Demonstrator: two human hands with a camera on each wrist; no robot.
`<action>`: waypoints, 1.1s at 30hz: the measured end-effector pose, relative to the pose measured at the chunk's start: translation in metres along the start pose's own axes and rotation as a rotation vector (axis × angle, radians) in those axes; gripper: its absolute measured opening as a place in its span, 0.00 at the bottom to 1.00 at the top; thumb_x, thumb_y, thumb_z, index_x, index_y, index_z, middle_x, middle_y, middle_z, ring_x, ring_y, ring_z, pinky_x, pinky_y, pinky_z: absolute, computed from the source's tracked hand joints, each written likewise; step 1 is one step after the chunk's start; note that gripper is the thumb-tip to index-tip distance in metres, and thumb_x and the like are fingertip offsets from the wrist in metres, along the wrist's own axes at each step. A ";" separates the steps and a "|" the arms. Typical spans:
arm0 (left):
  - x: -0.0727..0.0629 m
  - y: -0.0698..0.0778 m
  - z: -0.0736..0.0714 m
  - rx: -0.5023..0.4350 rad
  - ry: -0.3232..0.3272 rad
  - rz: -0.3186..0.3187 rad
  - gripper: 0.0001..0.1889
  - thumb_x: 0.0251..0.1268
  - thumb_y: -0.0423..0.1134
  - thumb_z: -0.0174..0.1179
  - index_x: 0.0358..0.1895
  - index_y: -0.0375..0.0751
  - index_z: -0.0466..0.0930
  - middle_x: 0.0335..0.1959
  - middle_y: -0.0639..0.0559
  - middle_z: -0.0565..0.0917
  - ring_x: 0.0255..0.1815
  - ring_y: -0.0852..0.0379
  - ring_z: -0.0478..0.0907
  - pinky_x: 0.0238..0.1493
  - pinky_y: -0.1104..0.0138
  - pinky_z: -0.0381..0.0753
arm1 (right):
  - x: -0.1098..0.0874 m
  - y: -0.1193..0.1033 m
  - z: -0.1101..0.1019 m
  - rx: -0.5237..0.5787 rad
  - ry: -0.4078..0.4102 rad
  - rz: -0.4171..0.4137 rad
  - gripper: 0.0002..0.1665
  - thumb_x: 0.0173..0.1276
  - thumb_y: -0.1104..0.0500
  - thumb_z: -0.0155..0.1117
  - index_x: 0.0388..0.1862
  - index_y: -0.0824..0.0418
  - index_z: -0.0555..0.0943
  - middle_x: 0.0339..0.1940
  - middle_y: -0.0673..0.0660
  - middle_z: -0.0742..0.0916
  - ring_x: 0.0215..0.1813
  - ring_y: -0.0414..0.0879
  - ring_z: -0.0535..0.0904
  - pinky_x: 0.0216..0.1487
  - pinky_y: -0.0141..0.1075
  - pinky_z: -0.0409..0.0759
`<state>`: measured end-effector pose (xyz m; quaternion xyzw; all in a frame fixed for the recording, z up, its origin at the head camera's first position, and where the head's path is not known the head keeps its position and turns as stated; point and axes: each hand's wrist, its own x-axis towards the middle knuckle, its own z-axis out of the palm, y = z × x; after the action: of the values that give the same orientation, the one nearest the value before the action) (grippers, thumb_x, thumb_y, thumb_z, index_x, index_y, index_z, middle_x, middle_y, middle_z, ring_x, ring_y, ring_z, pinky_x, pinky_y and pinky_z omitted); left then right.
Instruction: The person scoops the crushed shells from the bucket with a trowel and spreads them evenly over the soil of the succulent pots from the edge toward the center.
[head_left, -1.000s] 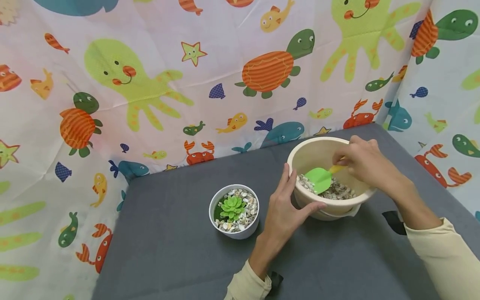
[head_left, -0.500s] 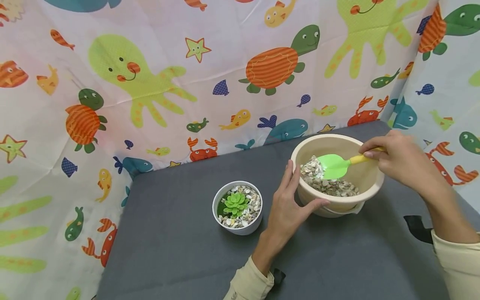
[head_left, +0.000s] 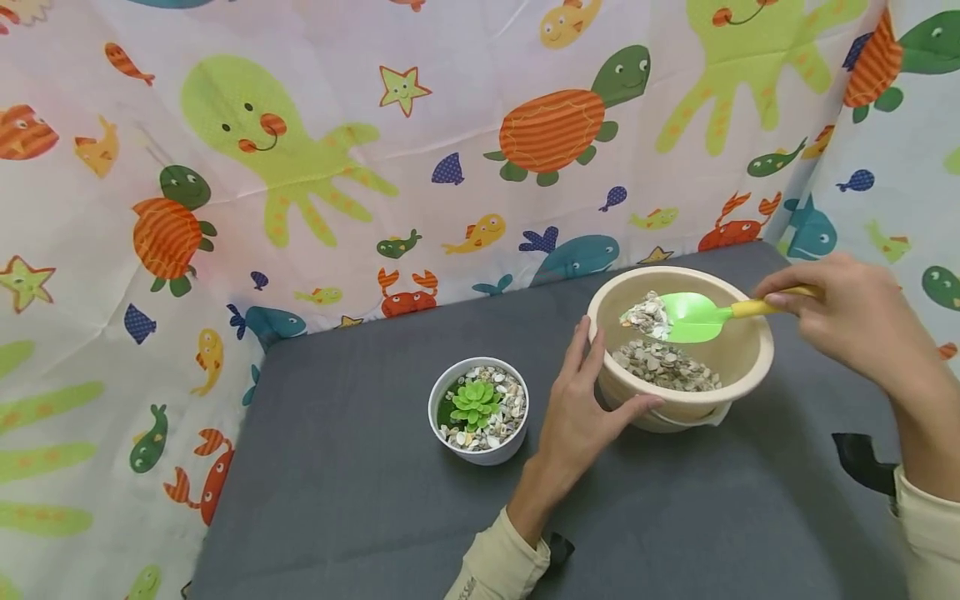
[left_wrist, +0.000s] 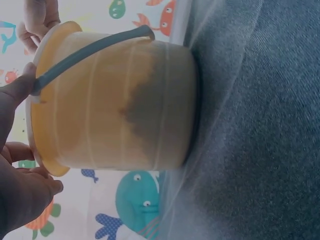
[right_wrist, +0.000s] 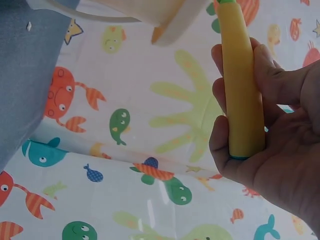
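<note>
A cream bucket (head_left: 678,408) with a grey-looking handle (left_wrist: 92,54) stands on the grey cloth, shell pieces (head_left: 663,365) in its bottom. My left hand (head_left: 581,408) holds its near-left rim, thumb and fingers spread around the edge. Above the bucket's opening, my right hand (head_left: 851,312) grips the yellow handle (right_wrist: 242,85) of a toy shovel with a green blade (head_left: 693,317). A heap of pale shells (head_left: 648,317) lies at the blade's tip. Left of the bucket is a white pot (head_left: 487,457) holding a green succulent (head_left: 475,404) among shells.
Grey cloth (head_left: 360,467) covers the table under the pot and bucket. A sea-animal print curtain (head_left: 442,125) rises behind and at both sides. In the right wrist view, a small white fragment (right_wrist: 28,26) lies on the grey cloth.
My right hand has lifted the shovel up and to the right out of the bucket's shells, bringing a heap of them on the blade. The left hand stays on the rim.
</note>
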<state>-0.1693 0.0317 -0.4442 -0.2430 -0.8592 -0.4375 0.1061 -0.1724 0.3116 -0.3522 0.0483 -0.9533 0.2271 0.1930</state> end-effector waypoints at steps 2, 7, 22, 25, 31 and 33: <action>-0.001 0.000 -0.002 0.001 -0.007 -0.003 0.52 0.58 0.55 0.78 0.82 0.39 0.60 0.88 0.47 0.52 0.86 0.47 0.59 0.77 0.54 0.73 | -0.002 -0.002 -0.001 -0.006 0.012 0.006 0.09 0.64 0.77 0.66 0.38 0.69 0.90 0.35 0.68 0.86 0.41 0.56 0.68 0.28 0.32 0.62; -0.001 0.001 -0.010 -0.006 0.007 0.005 0.50 0.59 0.54 0.77 0.80 0.36 0.63 0.86 0.44 0.55 0.84 0.46 0.62 0.77 0.53 0.74 | -0.002 -0.010 -0.005 -0.014 0.044 -0.013 0.09 0.63 0.77 0.67 0.36 0.68 0.90 0.33 0.67 0.86 0.39 0.54 0.68 0.28 0.31 0.61; -0.008 0.002 -0.049 0.039 0.082 0.035 0.45 0.63 0.53 0.75 0.80 0.40 0.65 0.83 0.44 0.64 0.82 0.47 0.67 0.76 0.55 0.75 | -0.009 -0.046 -0.014 0.003 0.141 -0.150 0.10 0.56 0.80 0.72 0.32 0.68 0.91 0.21 0.60 0.83 0.32 0.22 0.54 0.25 0.26 0.56; -0.010 0.000 -0.057 0.043 0.109 0.018 0.45 0.63 0.52 0.75 0.80 0.40 0.65 0.83 0.45 0.65 0.82 0.47 0.66 0.75 0.54 0.75 | -0.009 -0.055 -0.012 0.024 0.158 -0.180 0.12 0.53 0.82 0.73 0.31 0.68 0.90 0.21 0.59 0.81 0.33 0.22 0.54 0.24 0.25 0.56; -0.015 -0.002 -0.071 0.024 0.132 -0.015 0.46 0.62 0.52 0.75 0.80 0.42 0.65 0.83 0.46 0.64 0.83 0.46 0.65 0.77 0.51 0.73 | -0.007 -0.068 -0.008 0.059 0.168 -0.229 0.16 0.46 0.84 0.76 0.31 0.68 0.91 0.23 0.61 0.83 0.35 0.21 0.55 0.27 0.23 0.57; -0.016 -0.003 -0.075 0.024 0.140 -0.022 0.45 0.62 0.51 0.75 0.80 0.42 0.65 0.83 0.46 0.65 0.83 0.45 0.66 0.77 0.49 0.73 | -0.006 -0.071 -0.007 0.062 0.159 -0.244 0.17 0.46 0.84 0.76 0.32 0.67 0.91 0.24 0.61 0.84 0.36 0.20 0.56 0.29 0.22 0.59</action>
<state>-0.1591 -0.0350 -0.4082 -0.2011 -0.8575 -0.4442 0.1641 -0.1522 0.2513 -0.3192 0.1515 -0.9146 0.2344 0.2926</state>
